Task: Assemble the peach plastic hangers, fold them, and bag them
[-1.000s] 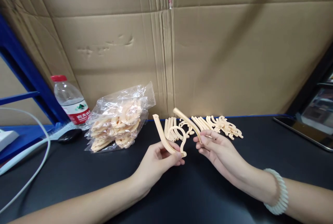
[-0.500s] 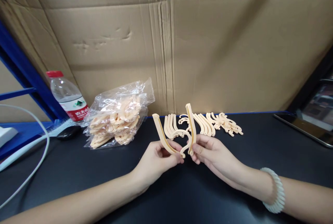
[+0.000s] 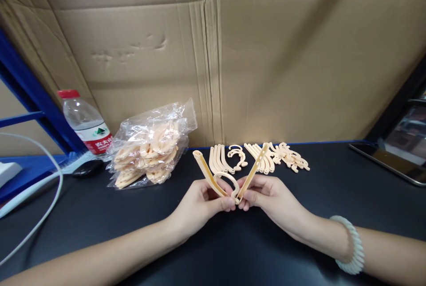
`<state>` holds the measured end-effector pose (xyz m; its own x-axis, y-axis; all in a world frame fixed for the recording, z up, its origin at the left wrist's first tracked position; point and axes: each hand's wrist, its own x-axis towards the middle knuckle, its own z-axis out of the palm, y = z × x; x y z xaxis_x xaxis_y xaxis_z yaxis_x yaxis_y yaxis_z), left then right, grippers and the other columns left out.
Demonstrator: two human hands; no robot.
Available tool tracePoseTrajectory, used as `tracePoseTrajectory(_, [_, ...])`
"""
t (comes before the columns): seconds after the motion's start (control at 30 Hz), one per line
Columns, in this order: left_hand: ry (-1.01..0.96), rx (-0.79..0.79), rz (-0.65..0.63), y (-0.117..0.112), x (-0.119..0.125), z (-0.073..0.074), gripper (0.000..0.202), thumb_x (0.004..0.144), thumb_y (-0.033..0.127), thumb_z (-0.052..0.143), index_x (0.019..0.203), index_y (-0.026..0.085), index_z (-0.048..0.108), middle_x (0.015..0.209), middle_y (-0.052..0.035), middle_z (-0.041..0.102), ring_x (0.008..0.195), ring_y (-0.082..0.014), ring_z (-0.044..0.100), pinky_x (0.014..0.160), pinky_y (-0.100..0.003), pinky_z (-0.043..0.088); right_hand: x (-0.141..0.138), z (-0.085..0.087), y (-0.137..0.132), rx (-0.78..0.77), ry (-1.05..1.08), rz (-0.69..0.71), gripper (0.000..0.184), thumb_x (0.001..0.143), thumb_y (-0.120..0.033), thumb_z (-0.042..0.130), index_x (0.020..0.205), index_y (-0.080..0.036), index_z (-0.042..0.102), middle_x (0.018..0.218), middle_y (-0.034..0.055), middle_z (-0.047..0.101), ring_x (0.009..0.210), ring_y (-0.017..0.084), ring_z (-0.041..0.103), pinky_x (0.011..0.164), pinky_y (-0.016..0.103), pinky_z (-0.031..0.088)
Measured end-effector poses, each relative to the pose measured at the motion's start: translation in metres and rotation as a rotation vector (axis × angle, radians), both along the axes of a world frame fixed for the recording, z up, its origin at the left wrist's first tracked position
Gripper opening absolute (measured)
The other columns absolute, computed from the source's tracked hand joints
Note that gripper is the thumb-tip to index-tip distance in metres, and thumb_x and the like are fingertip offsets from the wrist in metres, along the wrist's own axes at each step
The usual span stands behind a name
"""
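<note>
My left hand (image 3: 203, 201) pinches a cream plastic arm (image 3: 205, 171) that slants up to the left, with a round hook piece (image 3: 229, 178) at its lower end. My right hand (image 3: 269, 197) pinches a second cream plastic arm (image 3: 253, 169) that slants up to the right. The two arms meet at their lower ends between my fingertips and form a V above the black table (image 3: 233, 250). Just behind them lie rows of loose cream parts (image 3: 266, 158).
A clear plastic bag of cream parts (image 3: 149, 148) lies at the left, beside a water bottle (image 3: 84, 122) with a red cap. A cardboard wall (image 3: 233, 55) stands behind. A white cable (image 3: 40, 197) crosses the left side; a dark tray (image 3: 392, 166) lies at the right.
My right hand swung its arm from upright to slanting right and brought its lower end against the piece in my left hand. The left hand barely moved.
</note>
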<state>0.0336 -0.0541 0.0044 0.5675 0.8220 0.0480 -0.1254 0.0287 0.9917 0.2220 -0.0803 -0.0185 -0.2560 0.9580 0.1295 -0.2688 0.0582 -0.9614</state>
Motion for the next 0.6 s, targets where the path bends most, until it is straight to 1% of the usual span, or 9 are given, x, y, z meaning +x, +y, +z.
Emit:
tracePoseTrajectory(0.23, [-0.015, 0.034, -0.033, -0.0011, 0.0012, -0.0009, 0.009, 0.069, 0.016, 0.079, 0.070, 0.014, 0.070, 0.067, 0.0023, 0.068, 0.064, -0.0111, 0.060, 0.064, -0.022, 0.047, 0.0007, 0.0032, -0.0011, 0.038, -0.034, 0.022, 0.020, 0.077, -0.030, 0.078, 0.086, -0.014, 0.070, 0.068, 0.0005, 0.069, 0.062, 0.011, 0.066, 0.062, 0.022, 0.055])
tracePoseTrajectory(0.43, [0.012, 0.034, 0.056, -0.0044, 0.0006, -0.0034, 0.009, 0.066, 0.015, 0.080, 0.069, 0.015, 0.072, 0.064, 0.0022, 0.069, 0.061, -0.0111, 0.060, 0.063, -0.022, 0.048, -0.0007, 0.0020, -0.0013, 0.100, -0.054, 0.024, 0.015, 0.078, -0.027, 0.077, 0.081, -0.015, 0.068, 0.068, 0.0007, 0.069, 0.061, 0.011, 0.067, 0.060, 0.021, 0.056])
tracePoseTrajectory(0.6, [-0.007, -0.008, 0.148, -0.0075, 0.0019, -0.0016, 0.013, 0.062, 0.017, 0.083, 0.066, 0.015, 0.071, 0.065, 0.0016, 0.070, 0.061, -0.0117, 0.063, 0.060, -0.021, 0.049, -0.0048, 0.0026, -0.0052, 0.118, -0.060, -0.013, 0.015, 0.077, -0.025, 0.077, 0.083, -0.015, 0.069, 0.075, 0.0034, 0.072, 0.067, 0.013, 0.069, 0.065, 0.022, 0.057])
